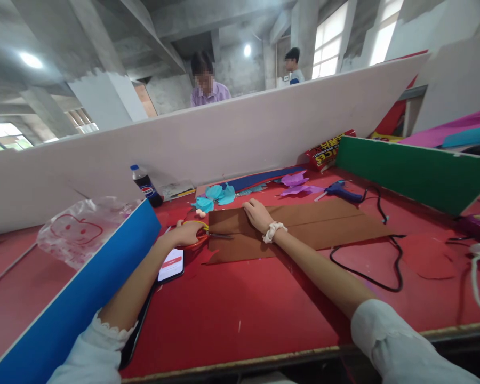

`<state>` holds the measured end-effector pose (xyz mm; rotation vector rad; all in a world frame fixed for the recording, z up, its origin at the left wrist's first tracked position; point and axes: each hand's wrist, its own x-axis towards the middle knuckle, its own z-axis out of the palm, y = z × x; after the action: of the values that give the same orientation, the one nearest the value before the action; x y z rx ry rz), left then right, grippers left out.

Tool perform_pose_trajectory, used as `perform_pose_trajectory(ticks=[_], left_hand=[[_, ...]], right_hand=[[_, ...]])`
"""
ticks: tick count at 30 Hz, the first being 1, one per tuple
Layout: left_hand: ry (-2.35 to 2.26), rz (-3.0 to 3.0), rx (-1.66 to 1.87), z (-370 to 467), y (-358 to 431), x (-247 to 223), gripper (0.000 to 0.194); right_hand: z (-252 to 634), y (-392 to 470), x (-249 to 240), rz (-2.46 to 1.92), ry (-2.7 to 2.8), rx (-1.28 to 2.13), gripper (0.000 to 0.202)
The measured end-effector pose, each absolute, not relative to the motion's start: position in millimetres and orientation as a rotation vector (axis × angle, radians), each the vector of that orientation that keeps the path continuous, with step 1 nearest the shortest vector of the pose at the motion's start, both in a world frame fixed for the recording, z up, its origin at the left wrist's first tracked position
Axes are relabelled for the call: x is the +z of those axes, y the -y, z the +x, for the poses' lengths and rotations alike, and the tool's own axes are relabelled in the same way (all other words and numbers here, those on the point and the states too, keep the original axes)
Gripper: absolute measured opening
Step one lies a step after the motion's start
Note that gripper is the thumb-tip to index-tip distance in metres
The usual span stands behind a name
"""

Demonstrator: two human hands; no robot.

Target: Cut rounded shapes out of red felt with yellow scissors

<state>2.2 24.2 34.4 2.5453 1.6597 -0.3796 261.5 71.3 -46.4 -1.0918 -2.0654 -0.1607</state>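
Observation:
A pair of scissors [197, 242] with orange and yellow handles is in my left hand [184, 233], whose fingers are wrapped round the handles. Its dark blades lie at the left end of a brown sheet [312, 232], which is creased lengthwise and has a notched lower left corner. My right hand [258, 214], with a white scrunchie [274, 231] at the wrist, rests on top of the sheet with its fingers stretched out. Beneath my left hand a phone [171, 266] with a lit screen lies on the red table [240, 314].
Blue [92, 288] and green [412, 173] dividers stand left and right. Along the back are a cola bottle [146, 186], teal petals [214, 196], purple petals [298, 184], a blue glue gun [342, 191] and a red snack bag [328, 151]. A black cord [368, 276] loops at right. Two people are beyond the partition.

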Motion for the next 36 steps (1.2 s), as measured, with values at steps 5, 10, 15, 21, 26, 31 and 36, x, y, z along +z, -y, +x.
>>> perform_pose_trajectory(ticks=[5,10,15,21,26,31,36], left_hand=[[-1.626,2.542,-0.374,2.3,-24.2,35.2,0.030],[-1.621,2.574,-0.438,0.4,-23.5,35.9,0.030],[-1.632,2.592,-0.502,-3.0,-26.1,35.7,0.029],[-1.641,2.622,-0.510,-4.8,-27.2,38.1,0.032],[-1.653,2.638,-0.543,-5.5,-28.2,37.2,0.031],[-1.669,2.674,-0.556,-5.4,-27.3,36.2,0.029],[-1.619,2.652,-0.468,0.7,-24.0,38.9,0.032]], right_hand=[[261.6,-71.1,-45.7,-1.101,2.077,-0.159,0.025],[261.4,-71.9,-45.9,-1.092,2.082,-0.161,0.025],[261.9,-72.0,-46.3,-1.101,2.080,-0.194,0.025],[262.3,-72.2,-46.5,-1.098,2.079,-0.189,0.025],[262.1,-72.4,-46.9,-1.095,2.069,-0.169,0.026],[262.2,-72.5,-47.0,-1.099,2.070,-0.167,0.025],[262.2,-72.5,-47.0,-1.089,2.068,-0.157,0.025]])
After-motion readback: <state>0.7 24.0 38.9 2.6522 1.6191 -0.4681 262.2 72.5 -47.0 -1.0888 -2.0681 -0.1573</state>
